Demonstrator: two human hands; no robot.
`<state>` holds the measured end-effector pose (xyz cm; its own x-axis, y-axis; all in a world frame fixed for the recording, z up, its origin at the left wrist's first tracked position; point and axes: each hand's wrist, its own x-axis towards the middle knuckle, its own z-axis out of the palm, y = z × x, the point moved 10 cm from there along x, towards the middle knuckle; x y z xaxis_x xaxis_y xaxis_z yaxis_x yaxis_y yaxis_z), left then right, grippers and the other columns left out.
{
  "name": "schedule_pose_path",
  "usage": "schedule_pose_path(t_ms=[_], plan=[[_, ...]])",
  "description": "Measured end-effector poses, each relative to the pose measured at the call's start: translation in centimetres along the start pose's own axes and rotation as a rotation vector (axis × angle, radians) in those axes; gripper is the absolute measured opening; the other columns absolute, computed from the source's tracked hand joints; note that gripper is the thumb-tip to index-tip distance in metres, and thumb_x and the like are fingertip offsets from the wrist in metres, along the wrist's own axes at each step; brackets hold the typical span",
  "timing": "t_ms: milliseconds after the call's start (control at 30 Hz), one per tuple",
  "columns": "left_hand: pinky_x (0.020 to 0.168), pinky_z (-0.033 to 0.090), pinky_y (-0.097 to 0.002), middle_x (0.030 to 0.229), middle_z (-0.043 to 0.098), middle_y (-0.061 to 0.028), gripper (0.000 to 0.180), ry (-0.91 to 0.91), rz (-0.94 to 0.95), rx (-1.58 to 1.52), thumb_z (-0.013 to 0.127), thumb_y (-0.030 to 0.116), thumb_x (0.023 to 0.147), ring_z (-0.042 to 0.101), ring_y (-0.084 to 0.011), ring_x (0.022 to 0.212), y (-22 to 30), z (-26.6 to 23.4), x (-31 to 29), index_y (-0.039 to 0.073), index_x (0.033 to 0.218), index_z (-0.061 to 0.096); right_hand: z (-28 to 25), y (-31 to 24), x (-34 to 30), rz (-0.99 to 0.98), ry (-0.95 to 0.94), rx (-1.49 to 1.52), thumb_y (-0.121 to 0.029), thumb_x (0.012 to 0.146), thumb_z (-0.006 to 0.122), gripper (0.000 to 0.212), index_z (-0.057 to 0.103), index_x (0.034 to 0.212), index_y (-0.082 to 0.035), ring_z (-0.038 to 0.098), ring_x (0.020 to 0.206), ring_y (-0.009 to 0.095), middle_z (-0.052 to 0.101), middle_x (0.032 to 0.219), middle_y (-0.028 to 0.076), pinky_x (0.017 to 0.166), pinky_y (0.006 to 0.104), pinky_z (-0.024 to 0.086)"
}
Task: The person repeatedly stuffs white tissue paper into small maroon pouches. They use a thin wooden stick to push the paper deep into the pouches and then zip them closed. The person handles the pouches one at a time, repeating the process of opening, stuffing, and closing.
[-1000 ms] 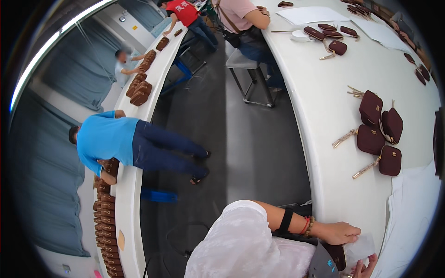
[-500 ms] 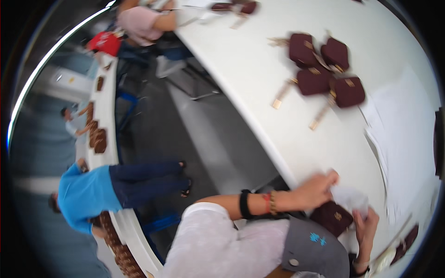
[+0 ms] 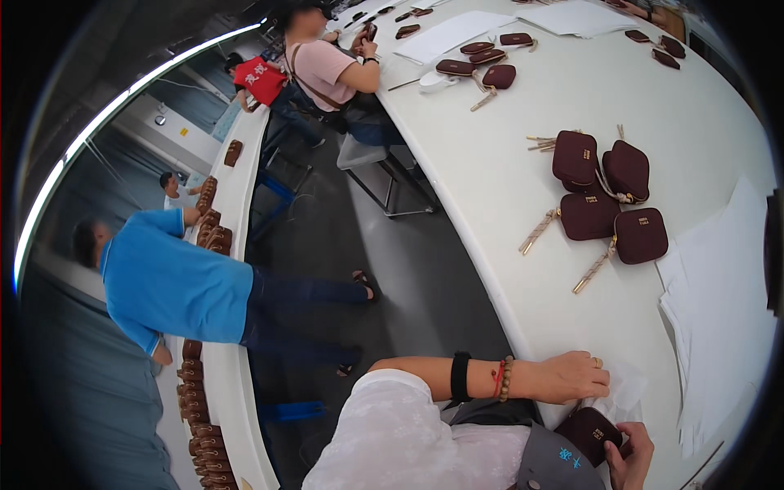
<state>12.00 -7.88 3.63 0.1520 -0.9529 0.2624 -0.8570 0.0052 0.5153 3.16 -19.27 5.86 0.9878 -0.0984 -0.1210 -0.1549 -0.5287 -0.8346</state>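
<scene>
Close to my body, at the table's near edge, a small burgundy zip pouch (image 3: 586,433) with gold lettering is tilted in my right hand (image 3: 630,459). The fingers of that hand are closed round its lower right corner. Just beyond the pouch, my left hand (image 3: 573,377) is curled over a crumpled, thin white sheet (image 3: 629,394), pinching it near the pouch's upper edge. The left fingertips are partly hidden. Farther up the table lies a group of several matching pouches (image 3: 590,216), with braided wrist straps (image 3: 539,233) ending in gold tips.
White paper sheets (image 3: 719,302) lie along the right of the white table (image 3: 457,147). More pouches (image 3: 498,76) and papers (image 3: 457,34) sit at the far end. A person in pink (image 3: 318,69) sits there. Leftward, a person in blue (image 3: 180,278) stands by a bench with brown pouches (image 3: 204,441).
The view has shifted, bringing more of the far table into sight. My right hand has moved from the white sheet onto the pouch. My left hand has stayed by the sheet.
</scene>
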Motion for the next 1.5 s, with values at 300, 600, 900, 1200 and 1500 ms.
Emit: schedule_pose_path(t_ms=[300,600,900,1200,1500], plan=[[0.066,0.047,-0.0338,0.089,0.061,-0.0037,0.02,0.118,-0.105,-0.379,0.065,0.008,0.076,0.059,-0.0195,0.074,-1.5,0.3,-1.7,0.009,0.096,0.063,1.9,3.6,-1.1,0.275,-0.125,0.196,-0.011,0.09,0.066,0.015,0.064,0.104,-0.005,0.05,0.064,0.009,0.059,0.076,0.004,0.057,0.0219,0.042],[0.05,0.045,-0.0242,0.096,0.069,-0.0014,0.043,-0.114,-0.309,-0.657,0.07,0.024,0.076,0.052,-0.0124,0.048,-0.9,-0.4,-2.5,0.013,0.116,0.058,2.4,2.4,0.0,0.294,-0.223,0.057,-0.008,0.086,0.063,0.011,0.055,0.093,-0.005,0.054,0.052,0.027,0.056,0.062,0.013,0.051,0.0346,0.041],[0.056,0.044,-0.0255,0.078,0.067,-0.006,0.016,-0.267,-0.607,-0.877,0.071,0.019,0.084,0.057,-0.014,0.059,-0.3,2.8,-3.2,0.006,0.093,0.069,3.1,1.8,-2.6,0.297,-0.406,0.284,-0.01,0.09,0.062,0.016,0.052,0.102,-0.006,0.055,0.055,0.025,0.06,0.068,0.009,0.054,0.0327,0.042],[0.071,0.039,-0.0305,0.079,0.065,-0.0028,0.018,-0.04,-0.311,-0.7,0.068,0.025,0.086,0.059,-0.0185,0.074,-0.5,-0.1,-2.2,0.007,0.087,0.066,-0.5,1.9,-2.8,-0.049,-0.053,-0.306,-0.004,0.079,0.067,0.024,0.06,0.101,-0.012,0.062,0.07,0.018,0.057,0.111,0.001,0.055,0.0304,0.048],[0.074,0.035,-0.0304,0.083,0.065,-0.0018,0.019,-0.021,-0.232,-0.597,0.066,0.028,0.087,0.056,-0.0163,0.071,1.0,-0.1,-2.0,0.009,0.087,0.064,-0.5,0.1,-1.6,-0.089,0.035,0.113,0.001,0.08,0.065,0.013,0.059,0.09,-0.005,0.06,0.063,0.018,0.064,0.099,0.008,0.052,0.0281,0.046]])
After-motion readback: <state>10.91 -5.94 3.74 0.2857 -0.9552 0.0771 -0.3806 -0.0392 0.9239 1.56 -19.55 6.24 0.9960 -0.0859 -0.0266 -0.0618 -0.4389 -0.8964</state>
